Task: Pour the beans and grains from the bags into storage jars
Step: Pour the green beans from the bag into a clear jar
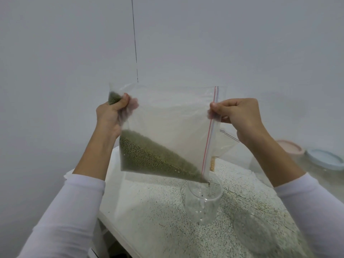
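Observation:
A clear zip bag (167, 116) of green beans (149, 157) hangs tilted above the table. My left hand (111, 114) grips its upper left corner, where a few beans are trapped. My right hand (240, 116) pinches the zip edge with its red and blue stripe on the right. The beans have slid down to the bag's lower right corner, which sits just over the mouth of an upright clear jar (203, 202). A few beans are falling into the jar.
The speckled table (158, 211) ends in a white edge at the lower left. A second clear jar (256, 233) stands near right. A pink lid (290, 147) and a blue lid (324, 158) lie at the far right. Another clear bag (226, 146) sits behind.

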A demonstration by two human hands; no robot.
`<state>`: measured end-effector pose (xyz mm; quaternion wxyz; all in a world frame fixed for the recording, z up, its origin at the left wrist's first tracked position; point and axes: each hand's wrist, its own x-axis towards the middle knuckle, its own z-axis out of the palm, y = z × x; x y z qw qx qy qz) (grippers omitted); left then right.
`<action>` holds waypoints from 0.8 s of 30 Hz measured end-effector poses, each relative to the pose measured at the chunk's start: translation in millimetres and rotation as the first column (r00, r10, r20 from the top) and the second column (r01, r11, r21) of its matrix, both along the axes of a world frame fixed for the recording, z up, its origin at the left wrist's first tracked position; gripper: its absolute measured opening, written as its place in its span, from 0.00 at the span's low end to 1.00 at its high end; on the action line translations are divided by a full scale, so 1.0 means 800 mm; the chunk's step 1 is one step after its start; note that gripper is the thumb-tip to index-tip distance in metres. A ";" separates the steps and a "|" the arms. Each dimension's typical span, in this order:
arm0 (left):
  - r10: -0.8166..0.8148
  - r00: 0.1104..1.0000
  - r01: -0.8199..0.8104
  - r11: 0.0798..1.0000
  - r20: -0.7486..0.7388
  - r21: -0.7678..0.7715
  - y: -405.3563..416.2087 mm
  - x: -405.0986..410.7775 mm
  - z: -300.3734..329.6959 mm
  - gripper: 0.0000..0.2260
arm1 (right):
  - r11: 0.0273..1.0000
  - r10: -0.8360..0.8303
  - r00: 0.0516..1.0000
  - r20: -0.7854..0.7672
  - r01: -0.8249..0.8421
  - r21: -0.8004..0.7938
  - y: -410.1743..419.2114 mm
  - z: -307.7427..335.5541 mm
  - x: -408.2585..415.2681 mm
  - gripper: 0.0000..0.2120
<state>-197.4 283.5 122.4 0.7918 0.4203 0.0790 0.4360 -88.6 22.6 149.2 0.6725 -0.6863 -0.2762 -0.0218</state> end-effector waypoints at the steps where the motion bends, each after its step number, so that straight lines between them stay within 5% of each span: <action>1: 0.003 1.000 -0.003 1.000 -0.007 0.001 -0.001 -0.001 0.000 0.09 | 1.000 0.004 1.000 -0.002 -0.004 -0.002 0.000 0.001 -0.001 0.06; 12: -0.038 0.999 0.038 0.999 -0.008 0.000 0.007 -0.008 -0.002 0.17 | 0.999 0.033 0.999 0.003 -0.033 0.014 0.005 0.004 -0.008 0.05; 24: 0.033 0.999 -0.033 0.999 -0.042 0.017 -0.006 -0.017 0.010 0.03 | 0.998 0.069 0.998 0.011 -0.069 0.009 0.015 0.006 -0.011 0.05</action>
